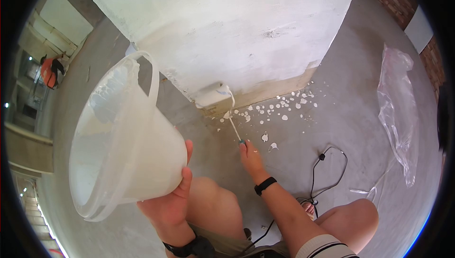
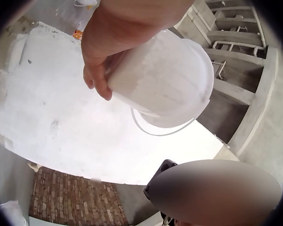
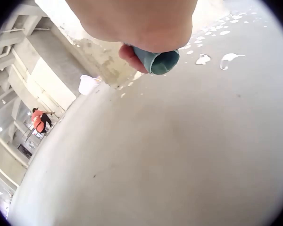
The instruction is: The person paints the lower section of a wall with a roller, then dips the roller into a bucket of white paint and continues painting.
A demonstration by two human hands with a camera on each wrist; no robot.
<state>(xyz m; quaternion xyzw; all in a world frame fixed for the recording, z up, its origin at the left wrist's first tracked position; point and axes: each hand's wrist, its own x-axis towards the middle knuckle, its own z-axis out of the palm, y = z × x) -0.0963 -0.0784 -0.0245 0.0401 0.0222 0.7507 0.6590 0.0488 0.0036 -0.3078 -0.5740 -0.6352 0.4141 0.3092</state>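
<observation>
My left hand (image 1: 168, 206) holds a translucent white plastic bucket (image 1: 151, 156) around its lower end, thumb and fingers spread on the side. The bucket is tipped over sideways, its mouth facing left, with white paint smeared inside the rim. In the left wrist view, the fingers curl about the bucket (image 2: 165, 75). My right hand (image 1: 252, 161) grips a paint roller (image 1: 212, 96) by its handle; the green handle end (image 3: 164, 62) pokes out of the fist in the right wrist view. The roller's white sleeve lies against the bottom of a white-coated wall (image 1: 237, 26), just above a bare tan strip.
White paint drops (image 1: 284, 117) spot the grey floor along the wall's foot. A black cable (image 1: 332, 187) loops near my foot, and clear plastic sheeting (image 1: 398, 111) lies at the right. Far left, another person (image 1: 50, 72) in orange crouches. A white bucket (image 3: 87, 84) stands past the wall corner.
</observation>
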